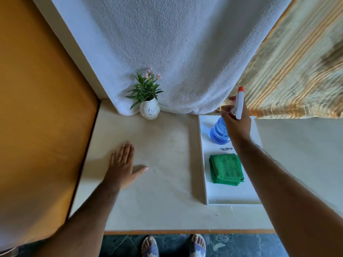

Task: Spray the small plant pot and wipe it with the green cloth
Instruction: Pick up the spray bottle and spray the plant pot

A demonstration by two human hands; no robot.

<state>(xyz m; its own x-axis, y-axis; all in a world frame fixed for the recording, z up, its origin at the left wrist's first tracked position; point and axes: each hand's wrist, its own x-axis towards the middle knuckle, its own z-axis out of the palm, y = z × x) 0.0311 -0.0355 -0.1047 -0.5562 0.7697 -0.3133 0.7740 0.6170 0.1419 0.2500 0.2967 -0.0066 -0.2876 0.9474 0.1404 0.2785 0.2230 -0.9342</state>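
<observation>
A small white plant pot (pixel 149 110) with a blue face drawn on it stands at the back of the table, holding a green plant with pink flowers. My right hand (pixel 236 121) is wrapped around the neck of a blue spray bottle (pixel 219 132) with a red-and-white head, which stands at the far end of a white tray (pixel 204 164). A folded green cloth (pixel 226 169) lies on the tray nearer to me. My left hand (pixel 123 166) rests flat on the table, fingers spread, holding nothing.
The cream table (pixel 157 191) has an orange wooden panel (pixel 37 108) along its left side. A white towel (pixel 176 52) hangs behind the pot, and a striped curtain (pixel 300 62) hangs at the back right. The table's front edge is near my feet.
</observation>
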